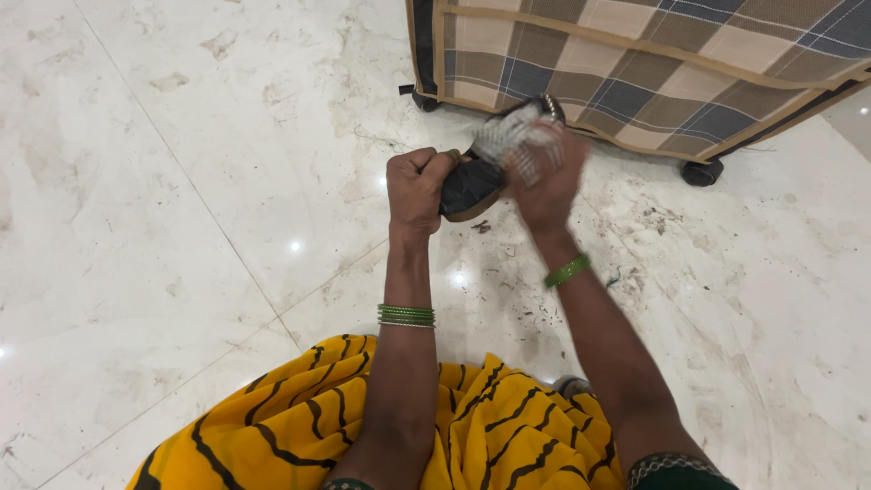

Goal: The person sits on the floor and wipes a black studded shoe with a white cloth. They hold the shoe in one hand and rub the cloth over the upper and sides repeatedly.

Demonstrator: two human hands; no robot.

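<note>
Sandal (pixel 472 186), dark-soled, is gripped at the heel in the clenched left hand (pixel 415 186) above a marble floor (pixel 181 181). Cloth (pixel 513 136) is pinched in the blurred right hand (pixel 546 186). Firm heel support is advised while wiping. Checked wheeled case (pixel 653 63) is behind.

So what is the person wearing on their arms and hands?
Left hand and right hand are bare. The left wrist carries a stack of green bangles, the right a single green bangle. Dark green sleeve hems with patterned trim show at the upper arms.
</note>
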